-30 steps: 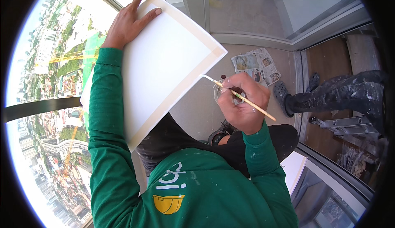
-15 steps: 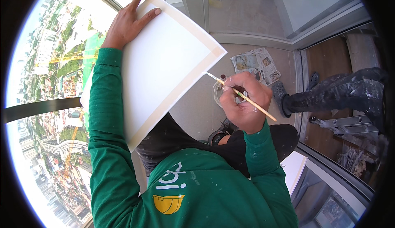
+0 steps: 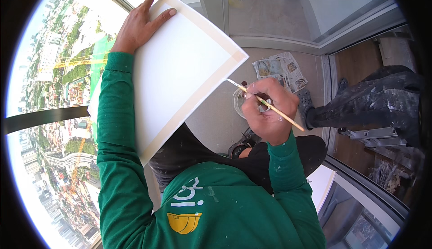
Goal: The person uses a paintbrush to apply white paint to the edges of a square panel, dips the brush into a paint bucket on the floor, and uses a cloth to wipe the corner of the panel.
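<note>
A flat white board (image 3: 182, 64) with beige tape strips along its borders stands tilted over my lap. At its upper left edge my left hand (image 3: 138, 27) holds it, thumb on the white face and the other fingers along the edge. Between the thumb and fingers of my right hand (image 3: 270, 112) is a thin wooden paintbrush (image 3: 282, 115). Its white-coated bristles touch or nearly touch the board's lower right edge, near the right corner. Partly hidden behind my right hand, a clear round container (image 3: 236, 101) sits on the floor.
Newspaper sheets (image 3: 281, 71) lie on the tiled floor beyond my right hand. Another person's paint-spattered leg (image 3: 360, 107) stands at the right, near a metal ladder (image 3: 378, 134). A window (image 3: 58, 82) over a city is on my left. Another white panel (image 3: 320, 186) lies at lower right.
The brush and my right hand have shifted very slightly right along the board's edge. The other person's leg has moved a little; my left hand stays put.
</note>
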Tool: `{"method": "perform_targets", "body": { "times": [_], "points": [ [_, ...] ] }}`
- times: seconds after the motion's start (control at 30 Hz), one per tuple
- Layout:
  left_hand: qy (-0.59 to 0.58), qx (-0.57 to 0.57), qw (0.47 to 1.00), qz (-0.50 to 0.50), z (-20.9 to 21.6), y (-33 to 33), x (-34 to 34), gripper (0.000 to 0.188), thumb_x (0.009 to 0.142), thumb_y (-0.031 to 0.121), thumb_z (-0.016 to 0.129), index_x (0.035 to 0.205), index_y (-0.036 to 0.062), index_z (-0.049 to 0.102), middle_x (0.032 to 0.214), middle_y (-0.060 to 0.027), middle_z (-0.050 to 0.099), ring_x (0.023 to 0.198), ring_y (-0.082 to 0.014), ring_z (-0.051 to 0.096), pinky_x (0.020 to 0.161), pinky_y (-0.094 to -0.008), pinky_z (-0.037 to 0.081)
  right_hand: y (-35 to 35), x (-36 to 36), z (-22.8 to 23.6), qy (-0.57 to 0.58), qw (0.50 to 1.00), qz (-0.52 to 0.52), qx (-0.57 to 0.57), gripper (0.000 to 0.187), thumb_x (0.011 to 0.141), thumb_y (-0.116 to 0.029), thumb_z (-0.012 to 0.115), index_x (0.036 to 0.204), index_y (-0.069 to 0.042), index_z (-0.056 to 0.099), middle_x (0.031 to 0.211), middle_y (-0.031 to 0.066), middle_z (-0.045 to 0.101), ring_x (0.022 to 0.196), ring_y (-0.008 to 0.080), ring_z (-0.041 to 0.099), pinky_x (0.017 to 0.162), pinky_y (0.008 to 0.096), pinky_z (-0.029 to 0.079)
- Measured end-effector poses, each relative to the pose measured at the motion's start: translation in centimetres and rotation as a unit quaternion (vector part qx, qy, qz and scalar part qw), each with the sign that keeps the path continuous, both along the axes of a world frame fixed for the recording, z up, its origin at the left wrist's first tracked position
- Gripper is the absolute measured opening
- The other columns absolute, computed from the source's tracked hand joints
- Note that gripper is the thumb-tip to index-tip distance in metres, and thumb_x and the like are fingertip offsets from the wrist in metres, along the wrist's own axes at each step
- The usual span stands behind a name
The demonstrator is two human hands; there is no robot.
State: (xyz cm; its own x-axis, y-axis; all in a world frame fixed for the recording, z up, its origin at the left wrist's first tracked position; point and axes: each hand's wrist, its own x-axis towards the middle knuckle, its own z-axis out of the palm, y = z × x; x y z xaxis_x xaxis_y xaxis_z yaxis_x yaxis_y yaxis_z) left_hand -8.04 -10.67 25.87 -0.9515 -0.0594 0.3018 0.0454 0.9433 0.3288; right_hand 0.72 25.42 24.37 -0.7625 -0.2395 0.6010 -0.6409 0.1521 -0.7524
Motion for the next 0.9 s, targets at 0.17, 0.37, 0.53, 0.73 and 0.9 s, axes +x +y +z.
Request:
{"method": "perform_targets", "body": {
  "times": [0.17,0.37,0.53,0.73,0.9],
  "points": [
    [-0.005,0.0,1.0,0.001,0.2,0.2,-0.5,0.086,0.09,0.076,0.057,0.152,0.0169,0.048,0.108,-0.0257,0.074,0.076,-0.0314,0.078,0.091,-0.0486,0.062,0.6,-0.7,-0.7,0.011,1.0,-0.009,-0.013,0.013,0.074,0.002,0.069,0.084,-0.003,0.061,0.067,0.0099,0.065,0.056,0.0189,0.066,0.052,0.0297,0.052],
    [-0.002,-0.003,1.0,0.004,-0.1,0.3,-0.1,0.085,0.09,0.076,0.057,0.151,0.0169,0.049,0.107,-0.0259,0.074,0.076,-0.0318,0.078,0.091,-0.0488,0.062,-0.4,0.5,-0.4,0.041,0.999,0.023,-0.017,0.014,0.072,0.002,0.069,0.083,-0.003,0.061,0.067,0.0112,0.063,0.056,0.0221,0.065,0.053,0.0315,0.053],
    [0.005,-0.008,1.0,-0.004,-0.1,0.4,-0.1,0.085,0.09,0.076,0.057,0.15,0.0164,0.049,0.105,-0.0262,0.074,0.075,-0.0318,0.077,0.091,-0.0491,0.062,0.1,-0.1,-0.4,0.066,0.998,-0.016,0.0,0.014,0.072,0.003,0.068,0.083,-0.002,0.062,0.069,0.0117,0.064,0.057,0.0229,0.065,0.053,0.032,0.053],
    [0.001,-0.005,1.0,-0.005,0.0,0.5,0.1,0.086,0.09,0.076,0.057,0.151,0.0163,0.049,0.105,-0.026,0.074,0.075,-0.0314,0.078,0.091,-0.0488,0.062,0.3,0.0,-0.8,0.075,0.996,-0.039,-0.008,0.015,0.071,0.005,0.067,0.083,-0.001,0.061,0.069,0.0119,0.063,0.058,0.0238,0.065,0.053,0.0327,0.053],
    [-0.045,0.021,0.999,0.017,0.7,1.5,0.8,0.076,0.094,0.063,0.062,0.152,0.0156,0.047,0.121,-0.0276,0.07,0.098,-0.0382,0.074,0.1,-0.0473,0.055,-0.4,0.7,-1.1,0.118,0.993,0.012,0.007,0.016,0.068,0.006,0.067,0.08,-0.002,0.059,0.068,0.0115,0.06,0.057,0.0262,0.063,0.054,0.0341,0.053]
  ]
}}
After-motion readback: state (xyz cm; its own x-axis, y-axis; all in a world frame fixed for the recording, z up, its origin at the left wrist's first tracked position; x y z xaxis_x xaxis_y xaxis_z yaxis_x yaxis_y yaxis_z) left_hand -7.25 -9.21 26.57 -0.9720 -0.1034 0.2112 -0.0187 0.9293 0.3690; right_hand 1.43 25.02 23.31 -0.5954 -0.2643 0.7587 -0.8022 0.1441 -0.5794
